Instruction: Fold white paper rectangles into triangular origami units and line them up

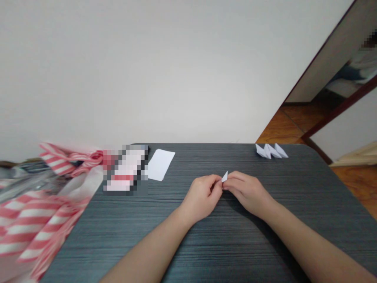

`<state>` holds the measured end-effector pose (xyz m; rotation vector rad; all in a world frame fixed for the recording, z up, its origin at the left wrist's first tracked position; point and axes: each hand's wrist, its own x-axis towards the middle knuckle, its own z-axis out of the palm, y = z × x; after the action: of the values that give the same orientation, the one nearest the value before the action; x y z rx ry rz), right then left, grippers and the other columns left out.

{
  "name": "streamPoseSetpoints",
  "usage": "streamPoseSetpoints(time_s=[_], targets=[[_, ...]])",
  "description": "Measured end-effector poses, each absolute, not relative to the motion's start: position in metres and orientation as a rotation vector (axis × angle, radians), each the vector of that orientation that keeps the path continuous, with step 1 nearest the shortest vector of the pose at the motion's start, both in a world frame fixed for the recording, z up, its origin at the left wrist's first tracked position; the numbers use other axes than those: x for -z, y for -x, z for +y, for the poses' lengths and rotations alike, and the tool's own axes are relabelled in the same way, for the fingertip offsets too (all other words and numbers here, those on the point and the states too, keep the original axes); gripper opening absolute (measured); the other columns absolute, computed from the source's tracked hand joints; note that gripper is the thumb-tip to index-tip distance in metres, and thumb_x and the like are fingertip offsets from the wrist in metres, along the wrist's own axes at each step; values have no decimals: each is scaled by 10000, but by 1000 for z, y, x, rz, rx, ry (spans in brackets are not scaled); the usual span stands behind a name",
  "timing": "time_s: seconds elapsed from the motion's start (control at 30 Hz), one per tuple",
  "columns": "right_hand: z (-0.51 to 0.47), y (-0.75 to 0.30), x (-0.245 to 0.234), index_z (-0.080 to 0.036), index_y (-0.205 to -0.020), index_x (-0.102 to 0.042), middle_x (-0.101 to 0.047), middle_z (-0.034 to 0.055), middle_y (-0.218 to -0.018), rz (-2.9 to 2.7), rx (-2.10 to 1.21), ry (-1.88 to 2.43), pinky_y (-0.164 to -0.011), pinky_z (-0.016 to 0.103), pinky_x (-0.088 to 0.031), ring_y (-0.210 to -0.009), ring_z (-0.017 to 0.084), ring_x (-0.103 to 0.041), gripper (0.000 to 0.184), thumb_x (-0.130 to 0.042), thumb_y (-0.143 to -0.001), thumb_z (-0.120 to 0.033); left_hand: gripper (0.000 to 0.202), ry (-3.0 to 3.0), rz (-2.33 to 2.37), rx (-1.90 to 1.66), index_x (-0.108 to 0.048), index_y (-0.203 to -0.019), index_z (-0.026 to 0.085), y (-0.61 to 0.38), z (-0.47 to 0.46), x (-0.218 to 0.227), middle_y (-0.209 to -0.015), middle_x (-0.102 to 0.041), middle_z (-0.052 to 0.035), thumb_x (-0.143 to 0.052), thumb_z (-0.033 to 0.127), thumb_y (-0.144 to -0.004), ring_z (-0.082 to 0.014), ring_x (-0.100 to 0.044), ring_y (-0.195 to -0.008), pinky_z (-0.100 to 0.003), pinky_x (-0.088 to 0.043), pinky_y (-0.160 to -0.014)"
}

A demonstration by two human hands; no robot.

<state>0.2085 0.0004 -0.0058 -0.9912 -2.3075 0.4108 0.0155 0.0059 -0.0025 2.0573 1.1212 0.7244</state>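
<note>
A small folded piece of white paper (225, 177) is pinched between my two hands above the middle of the dark table. My left hand (204, 196) grips its left side with thumb and forefinger. From the other side, my right hand (246, 192) closes its fingertips on the same paper, and most of the piece is hidden by the fingers. Only a pointed white tip shows above them. Several folded white paper pieces (271, 151) stand in a zigzag row at the table's far right. Flat white paper sheets (161, 165) lie at the far left.
A pixelated phone-like object (126, 167) lies left of the sheets on the dark wood-grain table (132, 236). Red-and-white striped cloth (32, 220) is heaped beside the table's left edge. Behind stands a white wall (182, 70); a doorway and wooden floor (290, 122) are at right.
</note>
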Motion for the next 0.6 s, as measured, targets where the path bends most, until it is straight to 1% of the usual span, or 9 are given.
streamPoseSetpoints(time_s=[0.17, 0.4, 0.6], targets=[[0, -209, 4, -200, -939, -708, -703, 74, -978, -2323, -410, 977, -751, 272, -538, -860, 173, -667, 203, -511, -973, -164, 264, -2049, 1116, -722, -656, -808, 169, -15, 6, 2, -728, -668, -19, -442, 213, -957, -145, -598, -671, -239, -414, -643], [-1, -211, 2, -220, -927, -714, -703, 49, -941, -2375, -359, 1002, -693, 249, -519, -793, 156, -653, 229, -499, -964, -150, 298, -2083, 1092, -701, -656, -813, 175, -14, 7, 4, -770, -692, -30, -421, 245, -982, -153, -629, -719, -239, -425, -660], [-1, -210, 4, -225, -887, -708, -695, 40, -922, -2369, -348, 1004, -684, 247, -511, -783, 157, -648, 241, -492, -957, -146, 323, -2156, 1092, -683, -610, -761, 177, -14, 7, 7, -737, -665, -30, -386, 231, -987, -153, -619, -702, -246, -426, -667]])
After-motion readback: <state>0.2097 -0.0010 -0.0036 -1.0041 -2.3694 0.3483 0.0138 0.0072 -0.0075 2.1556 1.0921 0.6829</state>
